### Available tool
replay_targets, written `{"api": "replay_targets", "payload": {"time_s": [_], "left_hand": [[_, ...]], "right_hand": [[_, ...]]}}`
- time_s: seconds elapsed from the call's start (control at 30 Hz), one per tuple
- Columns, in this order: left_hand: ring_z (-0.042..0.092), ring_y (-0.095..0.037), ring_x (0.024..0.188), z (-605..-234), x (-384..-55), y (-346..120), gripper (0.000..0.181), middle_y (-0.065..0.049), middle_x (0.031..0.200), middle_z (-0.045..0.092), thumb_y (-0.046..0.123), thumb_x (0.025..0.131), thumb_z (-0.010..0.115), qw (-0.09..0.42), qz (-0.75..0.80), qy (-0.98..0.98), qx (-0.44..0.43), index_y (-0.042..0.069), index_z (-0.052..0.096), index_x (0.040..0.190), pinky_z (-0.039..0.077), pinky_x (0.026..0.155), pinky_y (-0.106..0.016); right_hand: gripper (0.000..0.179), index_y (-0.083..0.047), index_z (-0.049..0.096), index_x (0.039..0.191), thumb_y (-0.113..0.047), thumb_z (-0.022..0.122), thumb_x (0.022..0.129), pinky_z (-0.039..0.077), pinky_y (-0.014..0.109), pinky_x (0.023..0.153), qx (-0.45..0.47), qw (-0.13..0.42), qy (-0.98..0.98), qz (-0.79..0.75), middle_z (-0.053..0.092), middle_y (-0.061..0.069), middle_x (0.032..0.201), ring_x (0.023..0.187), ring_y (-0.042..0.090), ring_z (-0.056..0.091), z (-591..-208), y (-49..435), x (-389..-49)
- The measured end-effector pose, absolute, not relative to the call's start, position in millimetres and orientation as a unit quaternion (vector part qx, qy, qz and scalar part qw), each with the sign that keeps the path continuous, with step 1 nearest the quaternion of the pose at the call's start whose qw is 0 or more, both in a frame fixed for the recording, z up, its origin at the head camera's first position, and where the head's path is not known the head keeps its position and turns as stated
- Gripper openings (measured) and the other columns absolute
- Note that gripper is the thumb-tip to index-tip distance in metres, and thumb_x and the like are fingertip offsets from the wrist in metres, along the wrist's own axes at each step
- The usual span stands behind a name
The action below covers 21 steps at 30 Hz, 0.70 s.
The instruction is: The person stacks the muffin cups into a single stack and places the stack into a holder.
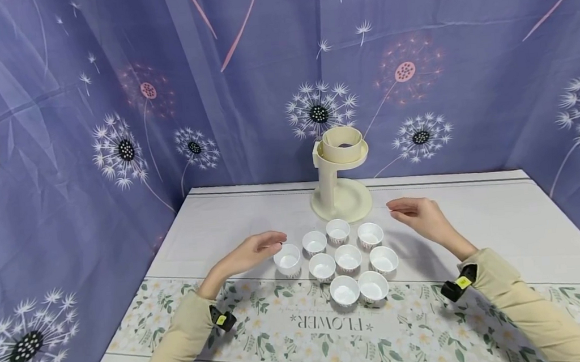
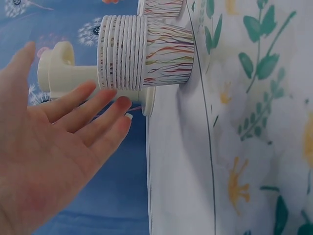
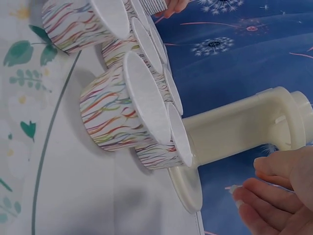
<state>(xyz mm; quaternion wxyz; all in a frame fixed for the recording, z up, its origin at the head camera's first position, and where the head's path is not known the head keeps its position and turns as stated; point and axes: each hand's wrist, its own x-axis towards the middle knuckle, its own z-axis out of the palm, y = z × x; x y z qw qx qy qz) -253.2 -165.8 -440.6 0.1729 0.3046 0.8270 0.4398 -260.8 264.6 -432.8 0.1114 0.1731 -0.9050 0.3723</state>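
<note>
My left hand (image 1: 255, 253) hovers with extended fingers beside a stack of paper cups (image 1: 289, 269). In the left wrist view those nested cups (image 2: 168, 56) show colourful wavy lines and many rims; a small gap or light contact at the fingertips cannot be told. Several single paper cups (image 1: 348, 259) stand upright to the right of the stack, white inside. My right hand (image 1: 423, 219) is held in the air to the right of a cream stand (image 1: 328, 186), its fingers loosely bent around nothing. In the right wrist view this hand (image 3: 274, 196) appears below the stand's upper ring.
The cream stand has a round base (image 1: 355, 198) and an open ring (image 1: 343, 145) on top, behind the cups. A white table cover (image 1: 476, 206) carries a floral band (image 1: 281, 329) along the front. Purple dandelion curtains (image 1: 262, 92) hang behind and at both sides.
</note>
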Motion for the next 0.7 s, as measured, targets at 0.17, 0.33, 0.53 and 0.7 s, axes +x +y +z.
{"api": "replay_targets", "payload": {"time_s": [0.17, 0.33, 0.53, 0.7], "left_hand": [[0.043, -0.038, 0.135, -442.0, -250.7, -165.6, 0.057, -0.026, 0.145, 0.043, 0.029, 0.099, 0.056, 0.197, 0.456, 0.805, 0.324, -0.004, 0.039, 0.143, 0.035, 0.113, -0.050], [0.042, -0.037, 0.136, -444.0, -246.1, -165.4, 0.062, -0.023, 0.146, 0.044, 0.030, 0.096, 0.062, 0.197, 0.449, 0.804, 0.335, -0.003, 0.040, 0.143, 0.034, 0.114, -0.050], [0.040, -0.036, 0.138, -442.7, -243.3, -163.8, 0.066, -0.018, 0.148, 0.043, 0.031, 0.091, 0.068, 0.201, 0.438, 0.809, 0.338, 0.003, 0.040, 0.144, 0.032, 0.114, -0.052], [0.041, -0.033, 0.137, -444.3, -246.8, -161.2, 0.072, -0.012, 0.147, 0.046, 0.031, 0.084, 0.076, 0.184, 0.410, 0.824, 0.344, 0.008, 0.043, 0.144, 0.035, 0.113, -0.051]], "right_hand": [[0.024, 0.001, 0.069, 0.113, -0.006, 0.067, 0.089, 0.058, 0.021, 0.075, 0.185, 0.115, -0.906, 0.363, 0.072, 0.018, 0.105, 0.091, 0.033, 0.071, -433.8, 260.1, -260.4], [0.024, 0.001, 0.069, 0.113, -0.005, 0.067, 0.089, 0.059, 0.031, 0.076, 0.192, 0.102, -0.904, 0.368, 0.072, 0.019, 0.106, 0.092, 0.033, 0.071, -435.0, 254.5, -259.8], [0.025, 0.002, 0.069, 0.114, -0.005, 0.066, 0.090, 0.058, 0.035, 0.080, 0.194, 0.087, -0.901, 0.378, 0.071, 0.020, 0.109, 0.095, 0.035, 0.070, -436.3, 251.4, -260.3], [0.026, 0.002, 0.068, 0.115, -0.006, 0.066, 0.091, 0.058, 0.037, 0.082, 0.195, 0.077, -0.901, 0.379, 0.070, 0.021, 0.111, 0.096, 0.035, 0.070, -433.8, 251.3, -261.5]]}}
